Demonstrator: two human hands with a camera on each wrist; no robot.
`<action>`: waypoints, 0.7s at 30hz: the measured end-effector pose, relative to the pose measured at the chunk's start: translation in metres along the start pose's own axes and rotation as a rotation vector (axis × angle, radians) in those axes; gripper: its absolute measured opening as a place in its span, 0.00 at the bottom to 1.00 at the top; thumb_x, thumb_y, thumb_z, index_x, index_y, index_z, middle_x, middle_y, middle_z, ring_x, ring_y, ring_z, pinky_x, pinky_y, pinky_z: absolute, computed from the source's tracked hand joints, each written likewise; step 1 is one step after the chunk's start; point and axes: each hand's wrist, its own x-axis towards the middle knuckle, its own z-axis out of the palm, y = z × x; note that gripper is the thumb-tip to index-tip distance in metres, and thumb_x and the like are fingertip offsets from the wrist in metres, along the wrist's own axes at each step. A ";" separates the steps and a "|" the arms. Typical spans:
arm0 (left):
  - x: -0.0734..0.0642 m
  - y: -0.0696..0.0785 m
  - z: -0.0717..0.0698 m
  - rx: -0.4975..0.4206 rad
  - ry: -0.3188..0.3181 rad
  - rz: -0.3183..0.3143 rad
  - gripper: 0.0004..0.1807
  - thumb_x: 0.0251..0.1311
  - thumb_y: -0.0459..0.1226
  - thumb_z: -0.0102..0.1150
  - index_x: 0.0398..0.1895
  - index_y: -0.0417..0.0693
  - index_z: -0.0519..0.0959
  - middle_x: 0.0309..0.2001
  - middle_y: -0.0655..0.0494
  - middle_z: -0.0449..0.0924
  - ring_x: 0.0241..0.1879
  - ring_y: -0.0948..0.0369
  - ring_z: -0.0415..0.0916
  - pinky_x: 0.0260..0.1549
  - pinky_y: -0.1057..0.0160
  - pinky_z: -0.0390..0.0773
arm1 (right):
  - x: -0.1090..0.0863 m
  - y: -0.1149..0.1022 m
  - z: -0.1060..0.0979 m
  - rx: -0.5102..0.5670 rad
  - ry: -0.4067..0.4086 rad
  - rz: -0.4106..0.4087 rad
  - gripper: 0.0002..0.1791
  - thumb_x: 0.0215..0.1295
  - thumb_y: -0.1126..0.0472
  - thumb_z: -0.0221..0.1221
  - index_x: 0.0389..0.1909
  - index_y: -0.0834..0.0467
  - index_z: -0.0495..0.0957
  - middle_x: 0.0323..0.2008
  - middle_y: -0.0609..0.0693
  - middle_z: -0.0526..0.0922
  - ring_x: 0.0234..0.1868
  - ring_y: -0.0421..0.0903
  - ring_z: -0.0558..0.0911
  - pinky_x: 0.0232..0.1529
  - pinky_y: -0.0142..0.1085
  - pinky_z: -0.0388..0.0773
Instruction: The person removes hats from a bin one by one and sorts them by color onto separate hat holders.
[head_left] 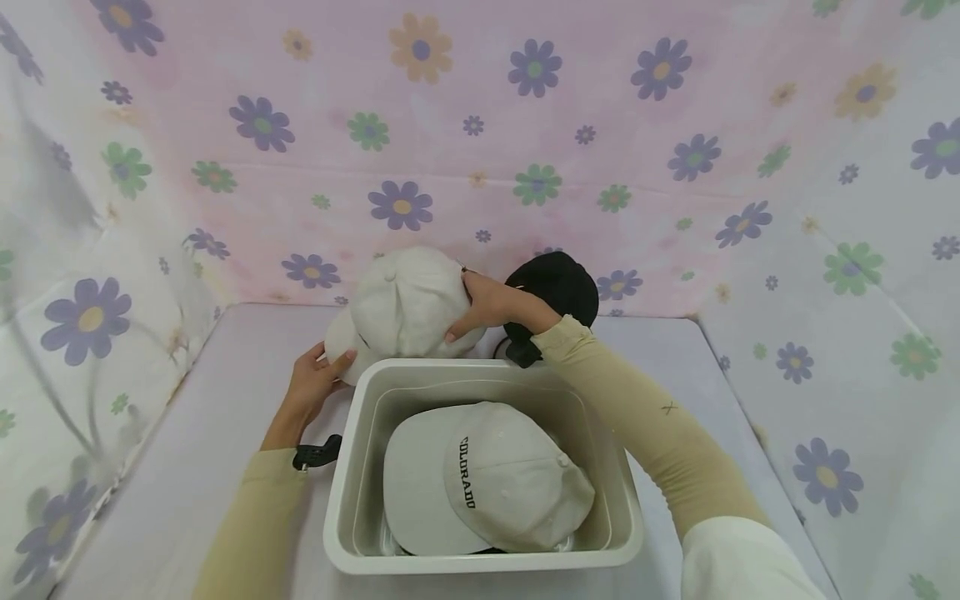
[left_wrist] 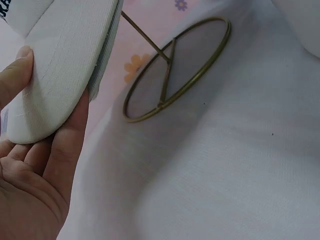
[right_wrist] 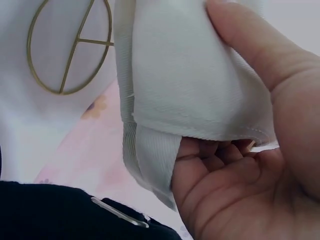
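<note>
Both hands hold a white cap [head_left: 405, 292] behind the tub. My left hand [head_left: 311, 383] pinches its brim [left_wrist: 60, 85], thumb on top and fingers beneath. On the cap's other side, my right hand [head_left: 495, 304] grips the back edge, thumb outside and fingers curled under the strap [right_wrist: 155, 155]. Part of the dark lettering shows at the corner of the left wrist view. A gold wire stand with a round base [left_wrist: 162, 106] appears beyond the cap in both wrist views. Close to the right wrist is a black cap [head_left: 555, 287], partly hidden by the forearm.
In front stands a whitish plastic tub [head_left: 480, 562] holding a light grey cap [head_left: 517, 483] lettered COLORADO, brim to the left. The right forearm passes over the tub's back right corner. Flowered cloth [head_left: 450, 150] rises behind and at both sides of the pale tabletop [head_left: 187, 467].
</note>
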 end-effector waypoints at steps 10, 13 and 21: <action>0.001 -0.003 0.005 -0.009 0.020 -0.041 0.40 0.71 0.44 0.62 0.77 0.35 0.57 0.49 0.54 0.84 0.38 0.71 0.82 0.36 0.70 0.83 | -0.001 -0.003 0.003 -0.034 0.022 0.028 0.60 0.53 0.51 0.77 0.78 0.64 0.49 0.71 0.59 0.64 0.68 0.53 0.68 0.71 0.46 0.67; -0.001 -0.004 0.007 -0.010 0.037 -0.084 0.41 0.70 0.48 0.61 0.78 0.39 0.57 0.52 0.51 0.82 0.37 0.71 0.81 0.36 0.70 0.82 | 0.000 -0.003 0.003 -0.039 0.024 0.020 0.59 0.53 0.52 0.77 0.77 0.64 0.51 0.70 0.59 0.64 0.67 0.53 0.68 0.70 0.45 0.68; -0.012 -0.007 0.007 -0.105 0.085 -0.133 0.41 0.70 0.47 0.62 0.76 0.36 0.58 0.39 0.63 0.82 0.35 0.71 0.81 0.36 0.71 0.83 | -0.005 0.000 -0.006 0.087 -0.049 0.041 0.56 0.57 0.53 0.74 0.79 0.60 0.51 0.72 0.57 0.64 0.69 0.52 0.68 0.69 0.45 0.70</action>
